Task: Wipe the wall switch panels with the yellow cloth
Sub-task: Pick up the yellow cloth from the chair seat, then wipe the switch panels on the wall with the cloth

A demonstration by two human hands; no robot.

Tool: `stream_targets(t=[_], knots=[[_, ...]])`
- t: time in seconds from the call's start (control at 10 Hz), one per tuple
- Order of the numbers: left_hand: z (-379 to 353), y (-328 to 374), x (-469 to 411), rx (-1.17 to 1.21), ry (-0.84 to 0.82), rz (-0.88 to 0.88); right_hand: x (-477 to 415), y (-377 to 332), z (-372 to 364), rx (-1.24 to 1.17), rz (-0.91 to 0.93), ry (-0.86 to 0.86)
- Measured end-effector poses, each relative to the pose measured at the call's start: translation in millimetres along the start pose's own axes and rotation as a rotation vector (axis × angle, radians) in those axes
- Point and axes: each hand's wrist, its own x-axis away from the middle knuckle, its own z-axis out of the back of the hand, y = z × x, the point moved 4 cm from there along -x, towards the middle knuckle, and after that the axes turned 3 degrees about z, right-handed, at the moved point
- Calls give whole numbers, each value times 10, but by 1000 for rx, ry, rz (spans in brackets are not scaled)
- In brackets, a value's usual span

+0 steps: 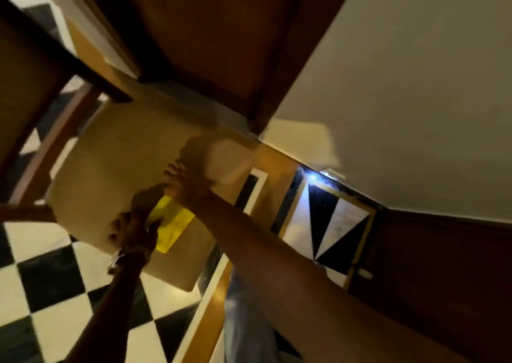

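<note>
The view is tilted and blurred. A yellow cloth [172, 224] lies on a cream flat surface [110, 154], which looks like a chair seat or small table top. My left hand [133, 231], with a band at the wrist, holds the cloth's lower left edge. My right hand [188, 186] rests on the cloth's upper end, fingers pointing away from me. The cloth stretches between the two hands. No wall switch panel is in view.
Dark wooden chair legs [41, 152] cross the left side. A brown wooden door [221, 44] and a cream wall [415, 99] fill the top and right. The floor [55, 293] has black and white checkered tiles. A blue trouser leg [243, 321] shows at the bottom.
</note>
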Motion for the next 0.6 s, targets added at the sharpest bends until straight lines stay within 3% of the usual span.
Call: stream_targets(t=[0.2, 0.3, 0.4, 0.5, 0.6], knots=[[879, 1328, 688, 298, -104, -433, 1607, 209, 1584, -263, -133, 275], [1283, 2552, 1364, 390, -202, -692, 3052, 646, 2354, -460, -305, 657], [1617, 3603, 2386, 578, -237, -943, 4452, 761, 2833, -508, -358, 1108], [1955, 4439, 3586, 617, -106, -1270, 5654, 709, 3176, -423, -436, 1528], [2350, 5023, 4757, 508, 98, -1649, 6590, 650, 3444, -345, -451, 1875]])
